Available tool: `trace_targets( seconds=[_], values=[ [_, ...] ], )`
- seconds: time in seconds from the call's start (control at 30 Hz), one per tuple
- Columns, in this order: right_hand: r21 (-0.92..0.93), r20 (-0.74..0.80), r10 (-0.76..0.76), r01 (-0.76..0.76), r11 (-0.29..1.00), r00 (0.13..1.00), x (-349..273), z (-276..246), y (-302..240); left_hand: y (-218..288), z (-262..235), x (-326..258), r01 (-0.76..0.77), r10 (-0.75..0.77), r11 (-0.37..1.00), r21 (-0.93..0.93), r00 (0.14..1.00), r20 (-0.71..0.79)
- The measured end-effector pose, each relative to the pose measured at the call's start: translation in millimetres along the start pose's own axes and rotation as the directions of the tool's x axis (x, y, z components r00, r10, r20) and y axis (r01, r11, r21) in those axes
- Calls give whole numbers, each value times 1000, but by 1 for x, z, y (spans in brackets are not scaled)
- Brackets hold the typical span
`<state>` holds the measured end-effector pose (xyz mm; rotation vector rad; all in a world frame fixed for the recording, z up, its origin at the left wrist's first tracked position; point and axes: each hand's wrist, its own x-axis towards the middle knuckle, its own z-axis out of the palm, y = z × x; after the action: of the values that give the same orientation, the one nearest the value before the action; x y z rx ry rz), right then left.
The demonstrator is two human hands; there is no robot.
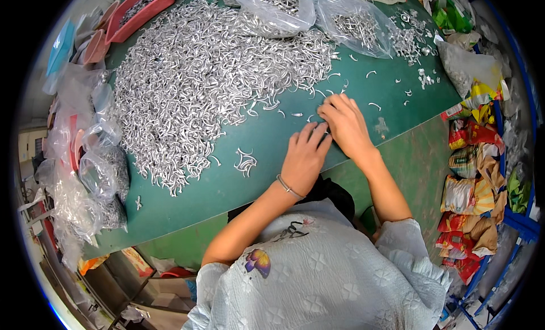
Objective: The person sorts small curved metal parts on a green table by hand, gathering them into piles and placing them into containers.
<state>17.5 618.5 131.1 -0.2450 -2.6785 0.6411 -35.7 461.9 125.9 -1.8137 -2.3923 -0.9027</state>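
A large heap of small silvery bent metal hooks [198,74] covers the left and far part of a green table [187,199]. My left hand [304,157], with a thin bracelet at the wrist, lies palm down near the table's front edge, fingers stretched toward my right hand. My right hand [343,125] rests just beyond it, fingers curled down onto the tabletop; what is under them is hidden. The two hands touch at the fingertips. A small cluster of hooks [245,161] lies to the left of my left hand, and loose hooks [372,105] lie scattered around my right hand.
Two clear plastic bags of metal parts [272,6] [355,24] stand at the table's far edge. Pink trays [136,12] sit at the far left. More clear bags [96,171] hang off the left side. Colourful packets [471,159] are piled on the right.
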Motion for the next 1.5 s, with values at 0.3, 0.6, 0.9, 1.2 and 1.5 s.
trace_targets(
  seconds=[0.3, 0.6, 0.9, 1.2, 1.5],
  values=[
    [160, -14, -70, 71, 985, 997, 1, 3, -9, 0, -3, -18, 92, -98, 984, -150, 995, -31],
    [21, -173, 61, -58, 998, 983, -10, -41, 30, -9, -12, -25, 164, -180, 970, -177, 981, -77],
    [-302, -380, 228, -353, 885, 897, -20, -76, 86, -10, -11, -25, 159, -168, 962, -223, 985, -24],
    [-150, -129, 104, -123, 981, 986, 19, -9, 27, -8, -17, -19, 138, -151, 966, -219, 988, -40],
    [-416, -371, 312, -457, 787, 875, -29, -76, 98, -9, -13, -20, 149, -167, 957, -250, 985, -51]
  ],
)
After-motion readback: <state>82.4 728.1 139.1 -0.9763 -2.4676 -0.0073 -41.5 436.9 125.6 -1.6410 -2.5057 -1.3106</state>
